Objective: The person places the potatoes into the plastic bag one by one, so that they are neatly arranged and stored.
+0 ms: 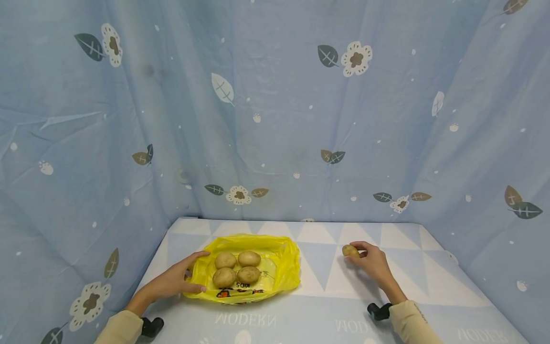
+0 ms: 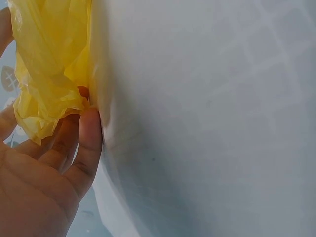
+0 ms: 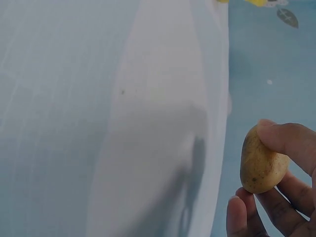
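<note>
A yellow plastic bag (image 1: 289, 267) lies spread open on the table, with several potatoes (image 1: 248, 274) grouped inside it. My left hand (image 1: 174, 278) is at the bag's left end, its thumb and fingers spread around the edge. The left wrist view shows bent fingers (image 2: 90, 136) against the crumpled yellow plastic. To the right of the bag, my right hand (image 1: 373, 262) pinches a single potato (image 1: 350, 251) between thumb and fingers. In the right wrist view this potato (image 3: 259, 163) appears off the cloth, with the thumb on its upper side.
A pale blue and white patterned cloth (image 1: 318, 306) covers the table. Blue curtains (image 1: 292, 119) with flowers and leaves hang behind it and at both sides. Black wrist mounts (image 1: 379, 311) sit at both cuffs.
</note>
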`<act>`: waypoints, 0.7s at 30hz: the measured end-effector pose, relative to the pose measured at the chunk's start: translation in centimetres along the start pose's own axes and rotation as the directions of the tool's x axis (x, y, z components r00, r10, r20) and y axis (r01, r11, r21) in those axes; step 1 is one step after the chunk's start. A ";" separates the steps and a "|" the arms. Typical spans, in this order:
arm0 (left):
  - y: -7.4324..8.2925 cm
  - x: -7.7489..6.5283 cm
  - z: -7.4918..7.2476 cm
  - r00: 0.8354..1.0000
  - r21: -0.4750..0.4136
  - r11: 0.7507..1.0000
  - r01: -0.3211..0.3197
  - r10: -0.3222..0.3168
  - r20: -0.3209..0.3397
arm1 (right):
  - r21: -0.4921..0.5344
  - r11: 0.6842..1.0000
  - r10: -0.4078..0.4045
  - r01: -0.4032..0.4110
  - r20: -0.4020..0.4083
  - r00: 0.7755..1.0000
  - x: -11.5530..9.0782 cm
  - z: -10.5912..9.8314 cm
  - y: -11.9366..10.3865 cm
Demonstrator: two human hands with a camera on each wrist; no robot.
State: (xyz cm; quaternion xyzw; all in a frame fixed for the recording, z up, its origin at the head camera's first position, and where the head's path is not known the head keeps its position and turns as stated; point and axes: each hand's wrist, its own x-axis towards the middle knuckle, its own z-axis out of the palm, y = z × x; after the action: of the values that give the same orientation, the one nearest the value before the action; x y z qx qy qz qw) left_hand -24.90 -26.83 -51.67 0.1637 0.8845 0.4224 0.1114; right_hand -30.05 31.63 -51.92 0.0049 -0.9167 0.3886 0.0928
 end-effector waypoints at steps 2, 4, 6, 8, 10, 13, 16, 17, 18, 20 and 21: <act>0.0 0.0 0.0 1.000 -0.003 1.000 0.003 -0.003 0.001 | 0.003 1.000 -0.017 0.017 -0.003 1.000 0.0 0.2 -0.2; 0.1 0.1 0.0 1.000 -0.007 1.000 0.004 -0.004 0.002 | 0.006 0.999 -0.041 0.041 -0.004 0.999 0.0 0.5 -0.4; 0.1 0.1 0.0 1.000 -0.010 1.000 0.008 -0.008 0.002 | 0.011 0.998 -0.061 0.061 -0.005 0.998 0.0 0.7 -0.7; 0.1 0.1 0.0 1.000 -0.008 1.000 0.009 -0.009 0.002 | 0.017 0.997 -0.078 0.078 -0.005 0.997 0.0 0.9 -1.0; 0.1 0.1 0.0 1.000 -0.010 1.000 0.008 -0.008 0.003 | 0.025 0.996 -0.090 0.090 -0.003 0.996 -0.1 1.1 -1.2; 0.2 0.1 -0.1 1.000 -0.008 1.000 0.002 -0.002 0.009 | 0.042 0.994 -0.105 0.105 0.000 0.994 -0.2 1.4 -1.7; 0.2 0.1 -0.1 1.000 -0.007 1.000 -0.001 0.001 0.012 | 0.043 0.991 -0.125 0.125 0.001 0.992 -0.2 1.7 -2.1; 0.2 0.1 -0.1 1.000 -0.006 1.000 0.001 -0.001 0.013 | 0.044 0.991 -0.129 0.129 0.000 0.992 -0.2 1.8 -2.3; 0.2 0.1 -0.1 1.000 -0.004 1.000 0.004 -0.004 0.012 | 0.043 0.990 -0.135 0.135 0.001 0.991 -0.2 1.9 -2.4; 0.2 0.1 0.0 1.000 -0.005 1.000 0.014 -0.014 0.010 | 0.041 0.989 -0.142 0.141 0.004 0.990 -0.2 2.0 -2.6; 0.2 0.1 0.0 1.000 -0.005 1.000 0.021 -0.021 0.009 | 0.042 0.989 -0.143 0.142 0.007 0.990 -0.2 2.1 -2.7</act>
State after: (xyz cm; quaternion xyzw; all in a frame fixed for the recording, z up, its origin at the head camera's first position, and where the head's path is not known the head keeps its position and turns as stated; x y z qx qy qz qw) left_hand -24.94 -26.73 -51.51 0.1562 0.8847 0.4225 0.1200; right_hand -29.98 28.18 -51.46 0.0743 -0.9062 0.3999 0.1154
